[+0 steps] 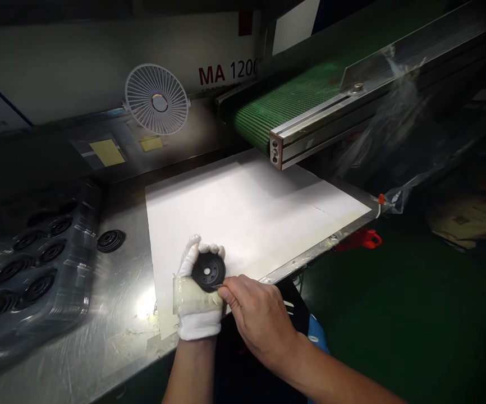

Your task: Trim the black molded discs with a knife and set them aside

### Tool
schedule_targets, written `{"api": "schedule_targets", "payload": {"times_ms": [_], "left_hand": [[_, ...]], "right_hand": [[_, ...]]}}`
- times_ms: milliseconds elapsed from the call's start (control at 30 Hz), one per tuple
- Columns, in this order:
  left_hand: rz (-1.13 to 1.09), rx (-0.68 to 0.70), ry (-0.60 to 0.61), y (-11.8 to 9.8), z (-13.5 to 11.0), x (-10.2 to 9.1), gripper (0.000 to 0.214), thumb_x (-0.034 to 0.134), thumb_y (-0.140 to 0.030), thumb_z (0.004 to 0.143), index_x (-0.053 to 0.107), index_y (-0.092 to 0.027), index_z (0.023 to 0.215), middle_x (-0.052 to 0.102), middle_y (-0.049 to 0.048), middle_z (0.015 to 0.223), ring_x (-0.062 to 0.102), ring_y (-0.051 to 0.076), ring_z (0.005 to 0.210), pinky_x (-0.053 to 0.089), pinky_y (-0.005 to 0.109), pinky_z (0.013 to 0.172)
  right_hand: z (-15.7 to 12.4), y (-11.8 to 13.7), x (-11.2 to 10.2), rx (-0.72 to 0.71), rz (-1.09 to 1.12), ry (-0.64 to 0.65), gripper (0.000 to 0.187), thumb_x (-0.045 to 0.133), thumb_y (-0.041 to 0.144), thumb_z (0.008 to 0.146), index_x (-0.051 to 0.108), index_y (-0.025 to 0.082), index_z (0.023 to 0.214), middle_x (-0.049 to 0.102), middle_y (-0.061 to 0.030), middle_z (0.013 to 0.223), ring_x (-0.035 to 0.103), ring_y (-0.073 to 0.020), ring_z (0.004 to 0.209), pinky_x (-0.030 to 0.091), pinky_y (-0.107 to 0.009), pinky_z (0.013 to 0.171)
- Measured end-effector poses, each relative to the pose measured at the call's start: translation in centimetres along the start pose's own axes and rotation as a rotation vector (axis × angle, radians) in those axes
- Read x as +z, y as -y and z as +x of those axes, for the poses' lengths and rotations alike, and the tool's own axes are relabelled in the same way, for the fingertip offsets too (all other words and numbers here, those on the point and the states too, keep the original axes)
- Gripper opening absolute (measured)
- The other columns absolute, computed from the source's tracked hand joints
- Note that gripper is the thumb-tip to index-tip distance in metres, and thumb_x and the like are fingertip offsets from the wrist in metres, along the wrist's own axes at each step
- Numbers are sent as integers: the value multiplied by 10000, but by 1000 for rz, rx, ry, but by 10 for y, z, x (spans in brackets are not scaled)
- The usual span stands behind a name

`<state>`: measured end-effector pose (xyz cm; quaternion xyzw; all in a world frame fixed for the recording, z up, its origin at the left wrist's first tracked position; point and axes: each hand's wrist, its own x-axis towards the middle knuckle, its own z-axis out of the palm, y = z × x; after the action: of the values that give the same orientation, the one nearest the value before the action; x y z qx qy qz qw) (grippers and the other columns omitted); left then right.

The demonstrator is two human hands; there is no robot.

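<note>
Holds black disc (pixel 213 271) in curled, gloved left hand (pixel 196 296), pinches thin item (pixel 218 287), too hidden to identify, in right hand (pixel 262 314) near rim.

A broad pale machine panel (pixel 78 67) stands as the back wall, its printed lettering (pixel 228 72) showing red "MA" and dark "120" before being cut off. Below it, a scratched silver metal worktable (pixel 125 269) throws back a hard glare. A ribbed green conveyor belt (pixel 285 95) in an aluminium frame (pixel 322 124) juts over the far side. Right of us, the dark green floor (pixel 394 314) lies dim.
</note>
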<state>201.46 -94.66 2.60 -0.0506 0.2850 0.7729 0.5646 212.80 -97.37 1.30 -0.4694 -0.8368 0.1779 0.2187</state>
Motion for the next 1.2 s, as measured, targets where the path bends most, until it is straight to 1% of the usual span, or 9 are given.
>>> {"api": "schedule_targets", "payload": {"times_ms": [100, 167, 433, 533, 667, 733, 1000, 1133, 1200], "left_hand": [[111, -161, 101, -7, -4, -2, 333, 552, -194, 775, 618, -142, 1098, 652, 123, 954, 614, 267, 929, 504, 468, 826], [145, -235, 120, -12, -6, -3, 415, 547, -216, 741, 605, -119, 1141, 647, 159, 970, 615, 304, 908, 516, 491, 771], [20, -77, -33, -4, 0, 7, 103, 586, -158, 779, 653, -148, 857, 583, 5, 652, 578, 126, 631, 523, 285, 655], [1, -33, -32, -1, 0, 6, 101, 578, -143, 791, 655, -153, 856, 599, 3, 673, 596, 125, 656, 534, 317, 729], [80, -147, 51, -7, -2, -3, 297, 580, -165, 751, 642, -155, 1042, 666, 91, 895, 623, 266, 927, 510, 471, 829], [76, -179, 70, -9, -2, -7, 339, 559, -173, 732, 638, -145, 1060, 667, 104, 875, 627, 275, 907, 503, 505, 830], [-43, -11, -3, 1, 3, -2, 132, 545, -112, 792, 642, -168, 862, 592, -17, 649, 592, 93, 650, 498, 357, 875], [58, -171, 58, -4, -2, -6, 288, 548, -184, 782, 633, -166, 1056, 662, 90, 905, 621, 249, 934, 489, 489, 868], [77, -240, 68, -8, -5, -8, 358, 543, -213, 765, 618, -156, 1111, 663, 110, 914, 625, 278, 910, 494, 525, 832]], "right_hand": [[2, -4, -3, -10, 9, -20, 283, 365, 335, 983, 555, 213, 812, 608, 6, 741, 551, -142, 655, 304, -270, 581], [4, -8, -7, -2, 2, -44, 272, 366, 329, 984, 568, 214, 842, 616, 4, 760, 559, -143, 669, 309, -270, 587], [4, -4, -5, 18, -18, -46, 245, 376, 321, 981, 574, 225, 871, 609, 7, 760, 552, -145, 667, 298, -272, 590], [2, -1, -1, -4, -28, -35, 269, 375, 334, 979, 560, 221, 820, 592, 11, 721, 536, -147, 639, 281, -282, 572], [3, -5, -2, -12, -9, -41, 290, 367, 341, 983, 562, 212, 812, 603, 7, 730, 547, -145, 647, 289, -281, 573], [4, -8, -4, 11, 1, -59, 269, 364, 332, 985, 577, 216, 867, 619, 3, 768, 562, -145, 675, 302, -277, 589], [-1, -2, 1, 2, -17, -28, 259, 362, 329, 984, 558, 225, 849, 596, 7, 737, 545, -157, 669, 285, -284, 595], [0, -5, 0, -2, 5, -36, 274, 360, 335, 984, 545, 220, 818, 597, 8, 743, 535, -151, 657, 278, -280, 582], [2, -9, -2, 7, 19, -54, 265, 363, 333, 984, 552, 220, 837, 604, 8, 758, 538, -148, 659, 285, -276, 585]]}}
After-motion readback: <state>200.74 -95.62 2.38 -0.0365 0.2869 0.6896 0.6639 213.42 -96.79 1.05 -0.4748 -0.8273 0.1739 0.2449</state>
